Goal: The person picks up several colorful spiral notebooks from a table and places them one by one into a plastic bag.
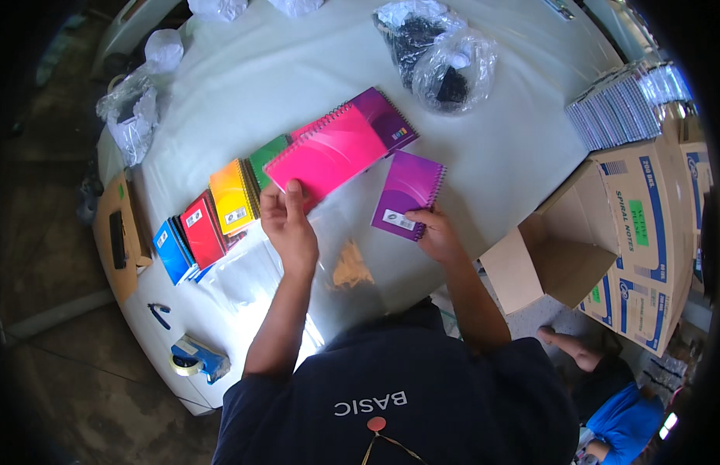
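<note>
My left hand [291,229] pinches the near left corner of a bright pink spiral notebook [329,151], thumb on its cover. In my right hand [436,232] is a smaller purple spiral notebook [409,186], gripped at its lower right corner beside a white label. Partly behind the pink one, a larger dark purple notebook [389,120] shows its coil edge. Leftward runs a row of spiral notebooks in stacks: green [268,159], yellow [229,198], red [202,232] and blue [172,252]. The pink notebook hides part of what lies under it.
Clear plastic bags [457,74] lie at the far side of the white table [515,139]. A tape dispenser [201,360] and small dark cutters [159,315] sit near left. Cardboard boxes [635,225] and stacked notebooks [614,112] stand right; another person [623,411] is at lower right.
</note>
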{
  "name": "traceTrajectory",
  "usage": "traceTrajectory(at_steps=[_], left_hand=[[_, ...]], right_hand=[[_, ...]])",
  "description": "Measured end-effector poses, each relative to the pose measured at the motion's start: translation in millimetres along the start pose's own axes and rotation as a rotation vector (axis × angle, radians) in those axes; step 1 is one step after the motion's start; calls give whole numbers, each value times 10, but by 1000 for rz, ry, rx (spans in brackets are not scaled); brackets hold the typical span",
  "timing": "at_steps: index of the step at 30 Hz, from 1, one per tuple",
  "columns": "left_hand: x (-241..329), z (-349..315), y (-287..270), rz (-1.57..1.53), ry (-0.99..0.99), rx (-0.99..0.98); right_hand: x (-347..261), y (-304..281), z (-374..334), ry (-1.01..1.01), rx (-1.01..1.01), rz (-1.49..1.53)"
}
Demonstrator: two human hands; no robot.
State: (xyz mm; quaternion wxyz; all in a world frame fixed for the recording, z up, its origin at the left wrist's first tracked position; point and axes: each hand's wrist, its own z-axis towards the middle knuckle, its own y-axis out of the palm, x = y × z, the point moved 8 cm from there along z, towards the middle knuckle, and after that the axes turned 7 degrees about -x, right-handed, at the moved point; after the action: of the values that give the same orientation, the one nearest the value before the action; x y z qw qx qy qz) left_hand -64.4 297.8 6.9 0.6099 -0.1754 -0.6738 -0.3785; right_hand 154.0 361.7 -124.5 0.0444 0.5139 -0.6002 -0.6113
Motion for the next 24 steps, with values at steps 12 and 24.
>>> traceTrajectory(at_steps=[12, 24], left_hand=[[-128, 111, -294, 1485, 481, -298], [172, -619, 160, 1207, 719, -788]], right_hand=[[122, 508, 146, 48, -86, 76], [231, 702, 178, 69, -105, -28]])
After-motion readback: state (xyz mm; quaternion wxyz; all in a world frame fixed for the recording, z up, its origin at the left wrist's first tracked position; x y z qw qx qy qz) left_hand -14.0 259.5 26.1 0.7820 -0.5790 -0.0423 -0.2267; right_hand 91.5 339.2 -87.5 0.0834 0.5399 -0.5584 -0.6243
